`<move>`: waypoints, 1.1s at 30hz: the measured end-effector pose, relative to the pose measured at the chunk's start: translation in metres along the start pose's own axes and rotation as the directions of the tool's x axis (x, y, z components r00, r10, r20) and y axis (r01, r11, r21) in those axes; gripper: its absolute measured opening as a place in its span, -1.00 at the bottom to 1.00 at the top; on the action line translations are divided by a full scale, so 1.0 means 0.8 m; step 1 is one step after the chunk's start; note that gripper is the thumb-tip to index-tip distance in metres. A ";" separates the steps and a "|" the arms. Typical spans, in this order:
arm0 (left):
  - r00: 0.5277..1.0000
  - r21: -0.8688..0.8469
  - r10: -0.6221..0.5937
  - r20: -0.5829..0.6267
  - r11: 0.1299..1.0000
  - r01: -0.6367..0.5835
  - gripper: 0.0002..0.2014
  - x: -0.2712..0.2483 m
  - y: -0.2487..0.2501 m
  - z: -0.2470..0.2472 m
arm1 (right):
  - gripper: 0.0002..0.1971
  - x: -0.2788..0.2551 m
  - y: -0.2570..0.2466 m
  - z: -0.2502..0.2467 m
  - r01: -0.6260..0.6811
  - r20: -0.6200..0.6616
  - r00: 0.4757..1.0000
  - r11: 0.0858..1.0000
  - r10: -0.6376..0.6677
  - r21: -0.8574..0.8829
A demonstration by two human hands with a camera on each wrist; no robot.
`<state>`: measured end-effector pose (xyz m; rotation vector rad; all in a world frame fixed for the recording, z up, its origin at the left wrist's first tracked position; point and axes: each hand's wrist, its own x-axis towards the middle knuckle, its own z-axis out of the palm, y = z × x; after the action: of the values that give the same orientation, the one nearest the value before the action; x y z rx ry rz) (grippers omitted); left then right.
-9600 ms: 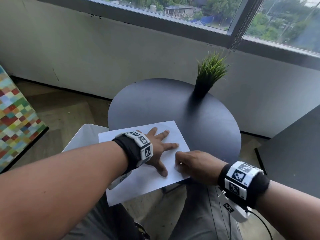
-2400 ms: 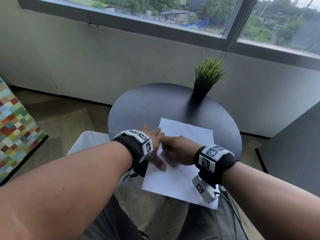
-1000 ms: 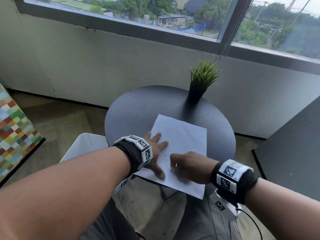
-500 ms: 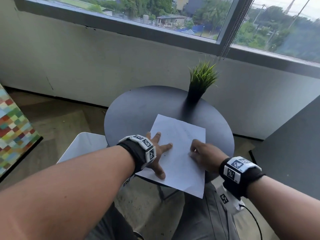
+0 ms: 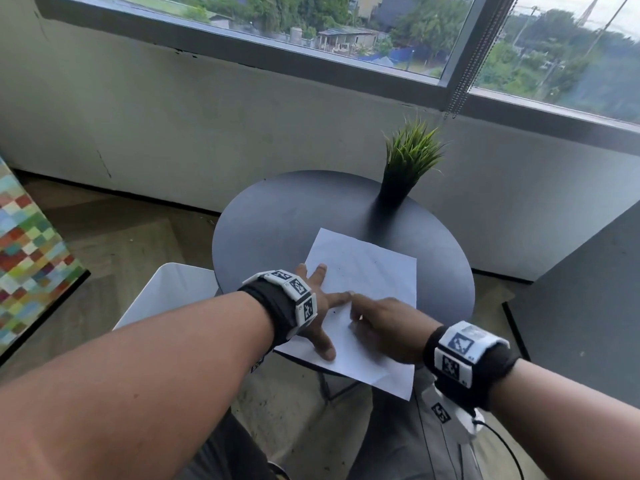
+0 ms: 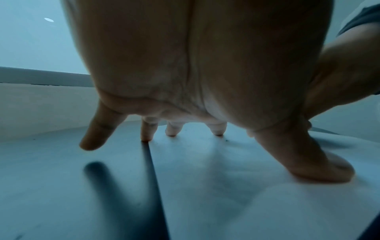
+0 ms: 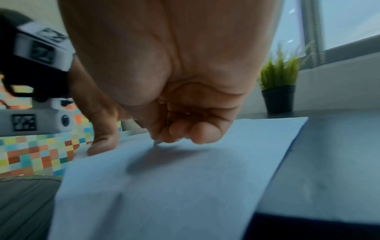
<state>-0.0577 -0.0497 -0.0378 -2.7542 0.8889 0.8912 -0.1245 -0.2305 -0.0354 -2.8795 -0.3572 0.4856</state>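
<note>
Nearby, paper point(image 5: 367, 271) overhangs table point(image 5: 277, 220) edge; left grip point(image 5: 318, 306) splayed, right grip point(image 5: 384, 323) curled empty.

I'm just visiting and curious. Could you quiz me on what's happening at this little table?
1. True or false: the paper lies wholly on the round table.
2. Which hand presses the paper with spread fingers? A left hand; B right hand; C neither.
3. What stands at the table's far edge?
Key: 1 false, it overhangs the near edge. 2 A. 3 the potted plant.
</note>
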 end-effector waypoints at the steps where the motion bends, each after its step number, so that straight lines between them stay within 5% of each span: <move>1: 1.000 0.003 0.004 -0.017 1.000 -0.004 0.14 -0.001 -0.002 0.002 | -0.86 -0.002 -0.006 0.001 0.054 0.026 0.998 0.999 -0.054 0.004; 8: 0.989 0.011 0.057 -0.134 0.998 -0.056 0.13 -0.005 -0.033 0.028 | -0.87 0.010 0.060 -0.019 -0.207 -0.021 0.977 0.970 0.211 0.130; 12: 0.990 0.004 0.062 -0.123 0.998 -0.062 0.16 -0.006 -0.045 0.031 | -0.90 0.011 0.048 -0.019 -0.216 -0.047 0.974 0.973 0.220 0.080; 20: 0.994 0.038 0.059 -0.093 0.998 -0.055 0.20 -0.005 -0.042 0.027 | -0.82 -0.004 -0.058 0.008 0.183 0.063 0.981 0.983 -0.182 -0.004; 23: 0.994 0.028 0.054 -0.098 0.998 -0.051 0.19 -0.007 -0.039 0.026 | -0.85 0.017 -0.018 -0.008 -0.023 0.007 1.000 0.997 0.023 0.069; 26: 0.995 0.002 0.033 -0.094 0.999 -0.033 0.17 -0.011 -0.040 0.025 | -0.90 0.025 0.045 -0.026 -0.282 -0.092 0.947 0.933 0.309 0.223; 33: 0.963 -0.201 -0.056 -0.263 0.980 0.002 -0.45 -0.042 -0.058 0.029 | -0.79 -0.015 0.101 -0.033 -0.386 -0.130 0.872 0.827 0.472 0.408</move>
<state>-0.0649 0.0117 -0.0415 -3.1074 0.8356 0.6440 -0.1096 -0.3146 -0.0261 -2.5845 0.4013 0.2461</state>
